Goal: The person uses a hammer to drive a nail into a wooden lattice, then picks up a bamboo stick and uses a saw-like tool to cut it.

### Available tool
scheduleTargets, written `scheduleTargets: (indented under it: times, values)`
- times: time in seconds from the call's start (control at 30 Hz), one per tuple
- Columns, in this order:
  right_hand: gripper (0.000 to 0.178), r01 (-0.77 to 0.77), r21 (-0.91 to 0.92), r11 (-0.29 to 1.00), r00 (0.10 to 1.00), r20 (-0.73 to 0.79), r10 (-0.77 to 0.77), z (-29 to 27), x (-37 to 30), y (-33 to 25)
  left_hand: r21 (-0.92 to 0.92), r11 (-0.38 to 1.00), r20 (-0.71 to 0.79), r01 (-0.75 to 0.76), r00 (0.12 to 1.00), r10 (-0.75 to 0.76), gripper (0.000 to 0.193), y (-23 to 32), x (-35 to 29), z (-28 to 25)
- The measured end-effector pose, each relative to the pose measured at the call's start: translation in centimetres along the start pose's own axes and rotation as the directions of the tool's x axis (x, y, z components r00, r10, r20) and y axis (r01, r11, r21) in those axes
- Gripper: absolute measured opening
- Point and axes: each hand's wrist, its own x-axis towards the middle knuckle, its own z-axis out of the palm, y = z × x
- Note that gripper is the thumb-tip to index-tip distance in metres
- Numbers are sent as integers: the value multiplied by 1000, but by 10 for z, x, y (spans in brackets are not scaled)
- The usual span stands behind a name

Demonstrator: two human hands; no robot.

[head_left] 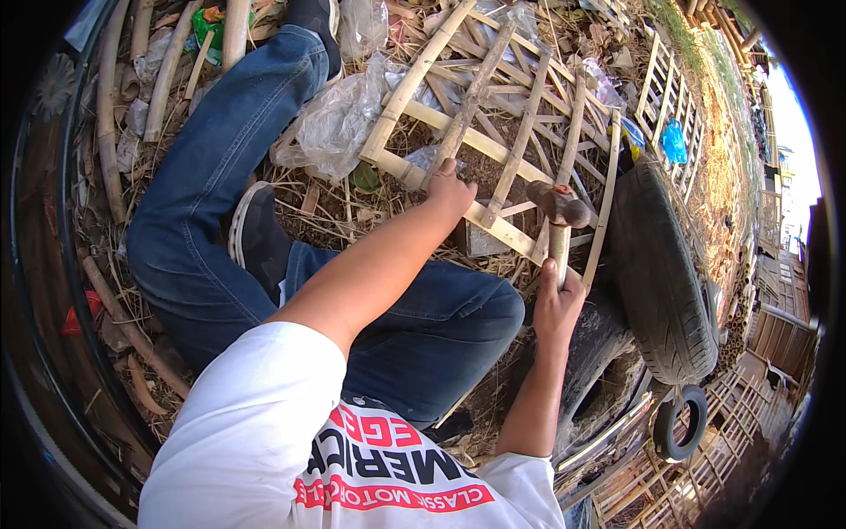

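A lattice of split bamboo (493, 139) lies in front of me, its slats crossing two long strips at the near end. My left hand (451, 189) is closed around the lower end of one slat (476, 93), where it meets the nearest cross strip. In my right hand (560, 304) is a hammer (560, 212), gripped by its pale handle. The hammer's metal head is over the lattice's right part and hides some of the slats there. Under the near strip sits a greyish block (483, 240), partly covered.
My bent legs in jeans (432, 344) lie close to the lattice's near and left sides. Worn tyres (663, 273) stand at the right, with a smaller tyre (680, 423) beyond. Another lattice panel (670, 110) lies at upper right. Clear plastic (339, 123) and bamboo poles (110, 106) litter the ground.
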Motion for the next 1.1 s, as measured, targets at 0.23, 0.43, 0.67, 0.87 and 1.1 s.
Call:
scheduleTargets:
  times: [0.23,0.43,0.67,0.87,1.1]
  values:
    - [51,-148,-311,939,983,60,175,35,2,39,-25,1000,-109,-13,994,10,25,0,4,8]
    - [54,-184,-406,895,966,95,241,38,0,27,-3,1000,-81,3,997,-3,25,0,3,7]
    - [53,-226,-428,875,946,117,301,36,1,18,31,999,-106,8,994,-4,25,0,1,8]
    - [54,-193,-391,900,967,81,243,37,-1,24,8,1000,-88,-2,996,3,25,2,1,5]
    - [52,-233,-386,893,944,130,303,34,1,17,-1,1000,-83,0,997,0,25,0,5,9]
